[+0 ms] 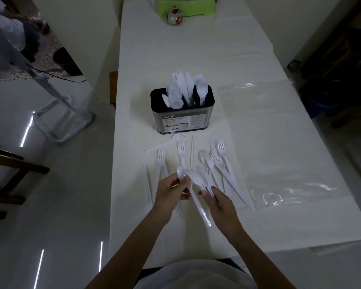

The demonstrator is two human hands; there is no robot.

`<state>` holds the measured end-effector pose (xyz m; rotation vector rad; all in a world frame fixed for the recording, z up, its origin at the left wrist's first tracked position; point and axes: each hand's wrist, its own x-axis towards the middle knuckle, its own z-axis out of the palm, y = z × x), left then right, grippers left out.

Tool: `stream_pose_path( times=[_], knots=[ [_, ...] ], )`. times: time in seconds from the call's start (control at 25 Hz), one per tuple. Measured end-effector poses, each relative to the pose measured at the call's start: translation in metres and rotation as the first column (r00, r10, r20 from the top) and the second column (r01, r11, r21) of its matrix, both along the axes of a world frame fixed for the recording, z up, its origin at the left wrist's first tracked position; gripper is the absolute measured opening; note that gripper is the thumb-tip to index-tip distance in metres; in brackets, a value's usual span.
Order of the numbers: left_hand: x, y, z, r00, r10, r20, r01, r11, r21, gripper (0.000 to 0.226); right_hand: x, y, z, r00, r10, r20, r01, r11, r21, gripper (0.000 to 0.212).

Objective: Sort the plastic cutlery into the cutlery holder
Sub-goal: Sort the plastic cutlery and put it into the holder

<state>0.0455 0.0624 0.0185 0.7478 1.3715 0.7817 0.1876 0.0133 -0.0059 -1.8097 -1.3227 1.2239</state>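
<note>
Table point(196, 59): long, white-covered, running from 6 o'clock up to 12 o'clock.
Holder point(182, 118): steel tub with a black rim and a paper label, upright near the centre of the view. Its inside is split into compartments.
Holder contents: white spoons point(173, 94) bunched in the left compartment, knives point(187, 88) in the middle, one or two forks point(201, 90) in the right compartment, all standing handle down.
Loose pile point(213, 163): white forks and knives lying flat at 6 o'clock of the holder, mostly tines toward 12 o'clock, several overlapping at 4 o'clock of the holder.
Lone fork point(167, 142): lies slanted just below the holder, tines almost touching its base.
Left hand point(171, 192): fingers closed around a spoon point(180, 173), bowl sticking out toward 12 o'clock, above the table.
Right hand point(219, 202): fingers curled over the cutlery beside it; fingertips touch fork handles and a second spoon point(197, 192). Whether it is gripping them or only pressing on them I cannot tell.
Bag point(279, 142): clear plastic, flat on the table at 3 o'clock of the pile.
Far end: a small jar point(174, 16) in front of a green tub point(186, 5) at 12 o'clock.
</note>
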Motion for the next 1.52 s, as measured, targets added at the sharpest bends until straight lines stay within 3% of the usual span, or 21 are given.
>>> stream_pose_path(
  times=[0.16,0.48,0.72,0.88,1.04,1.16,1.24,1.32,1.52],
  knots=[
    [0.003,-0.004,0.0,0.999,-0.014,0.041,0.014,1.0,-0.003,0.013,0.005,-0.005,-0.005,0.998,-0.053,-0.031,0.053,0.999,-0.006,0.042],
    [-0.004,-0.007,-0.006,0.998,-0.007,0.06,0.008,1.0,-0.014,0.015,-0.001,-0.008,-0.002,0.991,-0.119,0.058,0.115,0.992,0.058,0.043],
    [0.001,-0.002,-0.009,0.997,-0.004,-0.074,0.001,0.999,-0.041,0.018,0.004,-0.013,0.005,0.984,-0.098,-0.149,0.093,0.995,-0.038,0.038],
    [0.003,-0.002,-0.009,0.99,0.028,-0.141,-0.027,1.0,0.007,0.015,0.001,-0.012,0.014,0.939,-0.178,-0.296,0.137,0.979,-0.153,0.022],
    [0.007,-0.004,-0.003,0.981,-0.026,-0.193,0.043,0.995,0.086,0.014,0.004,-0.009,0.016,0.961,-0.115,-0.251,0.055,0.97,-0.237,0.023],
    [0.012,-0.002,-0.003,0.985,0.016,-0.169,0.003,0.994,0.113,0.011,-0.001,-0.004,0.022,0.974,-0.044,-0.221,-0.012,0.969,-0.246,0.026],
    [0.015,-0.001,-0.004,0.988,0.075,-0.135,-0.06,0.992,0.107,0.02,-0.002,-0.002,0.025,0.97,-0.008,-0.241,-0.049,0.973,-0.226,0.031],
    [0.018,0.001,-0.004,0.99,0.086,-0.113,-0.077,0.994,0.081,0.028,-0.001,-0.001,0.026,0.95,-0.054,-0.308,-0.028,0.967,-0.254,0.029],
    [0.02,-0.004,-0.004,0.994,-0.025,-0.107,0.033,0.997,0.075,0.016,0.002,-0.004,0.026,0.906,-0.133,-0.402,0.019,0.961,-0.276,0.036]
  ],
)
